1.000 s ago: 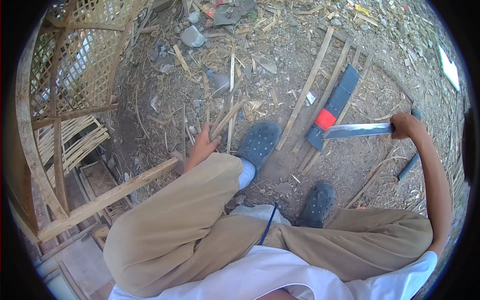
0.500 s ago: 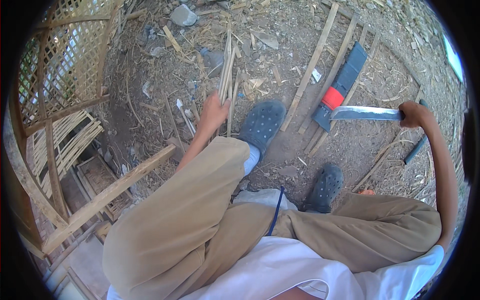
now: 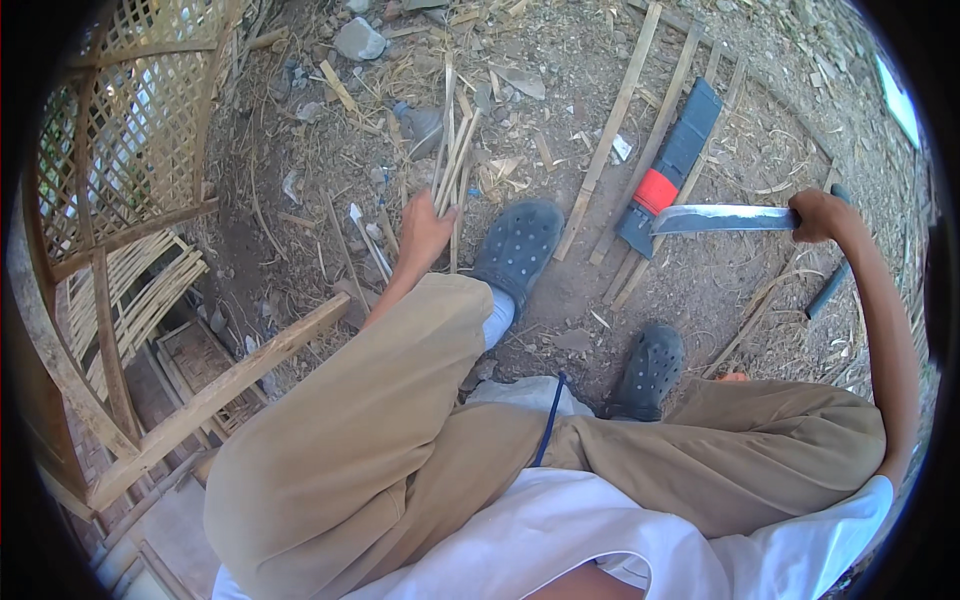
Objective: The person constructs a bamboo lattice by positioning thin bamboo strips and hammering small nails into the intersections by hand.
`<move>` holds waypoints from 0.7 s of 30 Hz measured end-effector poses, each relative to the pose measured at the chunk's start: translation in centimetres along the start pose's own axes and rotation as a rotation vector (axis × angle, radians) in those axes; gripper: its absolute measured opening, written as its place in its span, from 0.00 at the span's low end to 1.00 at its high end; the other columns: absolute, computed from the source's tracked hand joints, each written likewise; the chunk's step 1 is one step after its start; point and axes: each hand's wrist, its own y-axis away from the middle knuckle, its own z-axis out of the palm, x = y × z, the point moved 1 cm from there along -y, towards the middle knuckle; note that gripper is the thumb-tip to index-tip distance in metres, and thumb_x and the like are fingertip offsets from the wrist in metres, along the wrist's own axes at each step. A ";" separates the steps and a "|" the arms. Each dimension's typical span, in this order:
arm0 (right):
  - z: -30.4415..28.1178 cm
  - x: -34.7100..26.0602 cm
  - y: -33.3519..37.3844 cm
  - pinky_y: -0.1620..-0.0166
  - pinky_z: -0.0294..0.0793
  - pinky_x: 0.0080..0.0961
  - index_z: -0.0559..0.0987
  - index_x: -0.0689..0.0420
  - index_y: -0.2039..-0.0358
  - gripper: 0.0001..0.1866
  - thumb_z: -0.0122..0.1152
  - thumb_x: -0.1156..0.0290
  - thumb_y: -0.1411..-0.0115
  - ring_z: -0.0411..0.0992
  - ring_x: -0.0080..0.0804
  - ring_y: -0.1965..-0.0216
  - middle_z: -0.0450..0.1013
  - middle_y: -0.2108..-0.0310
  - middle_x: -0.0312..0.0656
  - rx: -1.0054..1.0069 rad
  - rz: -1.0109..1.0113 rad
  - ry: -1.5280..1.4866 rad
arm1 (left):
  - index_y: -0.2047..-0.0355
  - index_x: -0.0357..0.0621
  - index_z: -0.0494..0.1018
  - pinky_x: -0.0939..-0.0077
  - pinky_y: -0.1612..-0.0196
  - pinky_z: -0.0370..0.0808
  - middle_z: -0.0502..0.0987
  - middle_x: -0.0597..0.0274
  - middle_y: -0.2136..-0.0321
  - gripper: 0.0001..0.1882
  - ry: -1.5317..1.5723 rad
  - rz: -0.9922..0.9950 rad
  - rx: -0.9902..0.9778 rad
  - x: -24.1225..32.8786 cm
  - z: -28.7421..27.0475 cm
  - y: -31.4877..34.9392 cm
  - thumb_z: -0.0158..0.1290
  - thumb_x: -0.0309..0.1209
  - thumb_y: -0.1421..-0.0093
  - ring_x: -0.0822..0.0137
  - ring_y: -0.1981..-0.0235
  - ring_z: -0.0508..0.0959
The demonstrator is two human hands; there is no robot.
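Left of my clog, my left hand [image 3: 426,228] is closed round the lower ends of several thin bamboo strips [image 3: 458,150]. Their upper ends fan apart over the littered ground. Out to the right, my right hand [image 3: 822,216] grips a machete [image 3: 725,219] by its handle, which the fingers mostly hide. The blade points left, and its tip lies over or near the lower end of a dark sheath [image 3: 682,140] with a red band. That sheath rests across long wooden slats [image 3: 612,130] on the ground.
A wooden frame with a woven lattice [image 3: 135,130] stands at the left, with a bundle of bamboo strips [image 3: 150,290] below it. My clogs [image 3: 518,248] are on the dirt. A crushed plastic bottle [image 3: 424,130], a stone [image 3: 360,40] and a dark tube [image 3: 828,290] lie around.
The strips in my left hand have spread apart and tilt further right at the top. My right hand and the machete have shifted slightly left and up with the view.
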 end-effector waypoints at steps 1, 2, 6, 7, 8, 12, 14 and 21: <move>0.0 0.2 -0.1 0.57 0.77 0.39 0.82 0.60 0.67 0.14 0.69 0.68 0.55 0.78 0.46 0.60 0.78 0.65 0.50 0.002 0.000 -0.001 | 0.60 0.30 0.73 0.51 0.54 0.72 0.77 0.35 0.64 0.17 -0.001 0.001 0.002 -0.1 0.1 0.0 0.60 0.30 0.45 0.37 0.58 0.77; -0.3 -0.1 0.0 0.55 0.77 0.39 0.82 0.59 0.65 0.15 0.69 0.67 0.54 0.77 0.46 0.58 0.78 0.63 0.50 -0.033 0.024 0.003 | 0.61 0.29 0.74 0.52 0.54 0.72 0.77 0.35 0.64 0.17 0.008 -0.003 0.001 0.1 0.0 -0.1 0.60 0.30 0.46 0.38 0.58 0.78; -0.7 -0.4 0.2 0.53 0.76 0.39 0.82 0.59 0.63 0.16 0.69 0.67 0.54 0.77 0.46 0.56 0.79 0.61 0.49 -0.058 0.032 0.013 | 0.62 0.30 0.75 0.54 0.53 0.74 0.78 0.36 0.65 0.17 0.010 -0.058 -0.038 0.4 -0.1 -0.2 0.60 0.32 0.49 0.39 0.59 0.79; -0.5 -0.1 0.0 0.53 0.76 0.39 0.82 0.59 0.63 0.16 0.69 0.67 0.54 0.77 0.46 0.56 0.79 0.61 0.49 -0.054 0.035 0.010 | 0.62 0.30 0.75 0.54 0.53 0.74 0.78 0.36 0.65 0.17 0.009 -0.053 -0.036 0.5 -0.1 -0.2 0.60 0.32 0.49 0.39 0.59 0.79; -0.2 0.0 -0.3 0.53 0.76 0.38 0.82 0.58 0.63 0.16 0.69 0.67 0.54 0.77 0.45 0.56 0.79 0.61 0.49 -0.048 0.029 0.024 | 0.62 0.31 0.75 0.54 0.53 0.74 0.79 0.37 0.65 0.18 -0.013 -0.070 -0.038 0.7 -0.2 -0.1 0.60 0.32 0.49 0.39 0.59 0.79; -0.5 -0.1 0.1 0.53 0.77 0.38 0.83 0.58 0.63 0.17 0.70 0.66 0.54 0.78 0.45 0.56 0.79 0.61 0.49 -0.040 0.041 0.030 | 0.58 0.33 0.76 0.55 0.53 0.74 0.79 0.38 0.67 0.20 0.102 -0.072 -0.030 1.7 -1.3 0.9 0.59 0.32 0.50 0.39 0.60 0.79; -0.5 -0.1 0.3 0.53 0.77 0.38 0.83 0.57 0.63 0.16 0.69 0.66 0.53 0.78 0.45 0.56 0.79 0.61 0.49 -0.032 0.042 0.031 | 0.56 0.33 0.75 0.57 0.55 0.75 0.80 0.42 0.69 0.21 0.126 -0.101 -0.042 0.6 -1.5 1.0 0.59 0.32 0.50 0.43 0.63 0.80; -0.6 -0.4 0.8 0.53 0.77 0.38 0.83 0.57 0.62 0.16 0.68 0.66 0.52 0.78 0.45 0.57 0.80 0.61 0.48 -0.050 0.065 0.049 | 0.53 0.35 0.72 0.73 0.71 0.74 0.77 0.58 0.75 0.17 0.578 -0.465 -0.291 -1.9 -2.1 1.3 0.55 0.31 0.40 0.70 0.77 0.77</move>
